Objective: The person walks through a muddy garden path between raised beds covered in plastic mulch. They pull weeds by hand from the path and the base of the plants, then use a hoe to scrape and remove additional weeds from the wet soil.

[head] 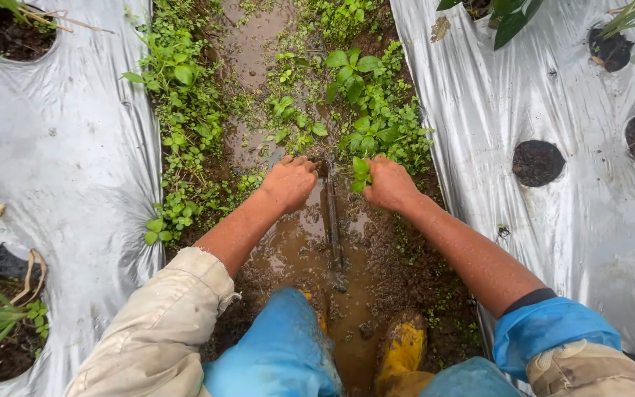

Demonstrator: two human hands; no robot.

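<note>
Leafy green weed [360, 170] clenched in your right hand [389, 184], your left hand [289, 182] fisted in wet brown mud [295, 250], thin dark stick [331, 213] between them, silver plastic mulch sheets [75, 147] flanking.

Muddy furrow [288, 250] between plastic sheets [60, 147]; weeds [376, 110] ahead.

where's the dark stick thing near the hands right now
In the head view, the dark stick lies lengthwise in the muddy furrow near picture centre, between the left hand and the right hand, running back toward the yellow boot.
</note>
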